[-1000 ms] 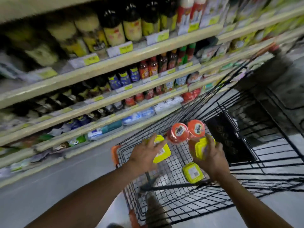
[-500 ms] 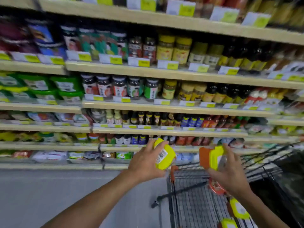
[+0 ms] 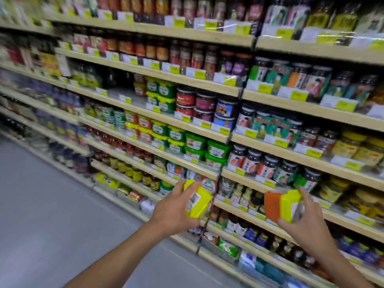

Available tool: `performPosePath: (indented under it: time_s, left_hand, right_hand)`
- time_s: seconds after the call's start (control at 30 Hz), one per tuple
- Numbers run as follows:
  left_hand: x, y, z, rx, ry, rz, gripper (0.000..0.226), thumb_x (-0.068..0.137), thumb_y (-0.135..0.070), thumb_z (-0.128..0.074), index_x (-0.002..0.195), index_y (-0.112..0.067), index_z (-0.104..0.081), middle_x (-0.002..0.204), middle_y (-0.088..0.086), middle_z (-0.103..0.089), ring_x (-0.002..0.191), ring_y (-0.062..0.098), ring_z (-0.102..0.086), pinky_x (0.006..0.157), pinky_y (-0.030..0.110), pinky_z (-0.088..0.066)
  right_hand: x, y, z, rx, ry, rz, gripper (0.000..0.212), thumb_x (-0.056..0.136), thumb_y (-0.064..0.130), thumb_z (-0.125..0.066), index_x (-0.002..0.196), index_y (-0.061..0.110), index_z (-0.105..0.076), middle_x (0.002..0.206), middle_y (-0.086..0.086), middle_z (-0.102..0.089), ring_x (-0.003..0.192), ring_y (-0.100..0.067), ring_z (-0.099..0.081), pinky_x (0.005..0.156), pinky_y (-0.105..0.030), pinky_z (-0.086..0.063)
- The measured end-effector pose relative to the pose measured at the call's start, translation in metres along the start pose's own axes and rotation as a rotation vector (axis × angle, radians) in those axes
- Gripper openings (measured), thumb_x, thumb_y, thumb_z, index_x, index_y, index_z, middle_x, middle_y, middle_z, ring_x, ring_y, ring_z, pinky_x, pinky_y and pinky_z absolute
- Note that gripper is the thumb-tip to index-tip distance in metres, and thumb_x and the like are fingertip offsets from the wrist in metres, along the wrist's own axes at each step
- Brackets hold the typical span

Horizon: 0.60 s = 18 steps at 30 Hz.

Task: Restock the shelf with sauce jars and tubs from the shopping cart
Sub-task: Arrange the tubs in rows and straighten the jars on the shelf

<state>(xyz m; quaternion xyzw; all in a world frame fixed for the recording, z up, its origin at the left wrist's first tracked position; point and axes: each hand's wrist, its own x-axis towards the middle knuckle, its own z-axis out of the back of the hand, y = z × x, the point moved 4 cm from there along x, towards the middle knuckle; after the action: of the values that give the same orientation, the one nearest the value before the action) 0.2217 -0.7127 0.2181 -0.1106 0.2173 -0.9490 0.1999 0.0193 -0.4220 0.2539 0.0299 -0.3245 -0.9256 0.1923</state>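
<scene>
Nearest: gripping a yellow-lidded tub (image 3: 198, 202) in the left hand (image 3: 172, 213), lid end toward the camera, in the air before the lower shelves. Clasping an orange tub (image 3: 272, 206) sideways in the right hand (image 3: 307, 217), fingers curled round the lid end only. Risk of slipping from that partial hold. Farther: risk of toppling stacked green tubs (image 3: 176, 135) off the shelf edge (image 3: 145, 155) when reaching in.
</scene>
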Motion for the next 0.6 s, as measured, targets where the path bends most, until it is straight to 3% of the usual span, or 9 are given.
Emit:
performPosePath:
  time_s: [0.17, 0.27, 0.37, 0.6]
  left_hand:
    - [-0.025, 0.058, 0.060, 0.041, -0.103, 0.139, 0.106, 0.068, -0.055, -0.074, 0.148, -0.062, -0.005, 0.166, -0.011, -0.006, 0.113, 0.022, -0.062, 0.082, 0.041, -0.056]
    - [-0.040, 0.079, 0.093, 0.050, -0.167, 0.188, 0.106, 0.068, -0.051, -0.074, 0.144, -0.066, -0.003, 0.164, -0.010, -0.011, 0.100, 0.020, -0.062, 0.074, 0.039, -0.056]
    - [-0.050, 0.100, 0.120, 0.088, -0.217, 0.241, 0.103, 0.068, -0.055, -0.074, 0.144, -0.065, -0.005, 0.164, -0.009, -0.012, 0.095, 0.017, -0.064, 0.076, 0.037, -0.056]
    - [-0.047, 0.153, 0.161, 0.106, -0.298, 0.335, 0.106, 0.062, -0.055, -0.073, 0.147, -0.062, -0.010, 0.162, -0.011, -0.016, 0.088, 0.013, -0.062, 0.073, 0.037, -0.059]
  right_hand:
    - [0.025, 0.086, -0.041, 0.032, 0.058, 0.152, 0.112, 0.077, 0.037, -0.084, 0.155, 0.046, -0.004, 0.165, 0.007, -0.009, 0.144, -0.029, -0.031, 0.102, -0.056, -0.046]
    - [0.038, 0.131, -0.064, 0.065, 0.091, 0.244, 0.112, 0.076, 0.038, -0.085, 0.155, 0.046, -0.007, 0.163, 0.002, -0.015, 0.142, -0.031, -0.034, 0.103, -0.058, -0.044]
    - [0.048, 0.172, -0.087, 0.094, 0.124, 0.309, 0.112, 0.073, 0.045, -0.086, 0.155, 0.044, -0.009, 0.161, 0.000, -0.018, 0.142, -0.031, -0.033, 0.104, -0.060, -0.042]
    - [0.079, 0.249, -0.145, 0.133, 0.220, 0.416, 0.112, 0.074, 0.044, -0.086, 0.154, 0.048, -0.007, 0.155, -0.003, -0.025, 0.129, -0.034, -0.046, 0.090, -0.051, -0.049]
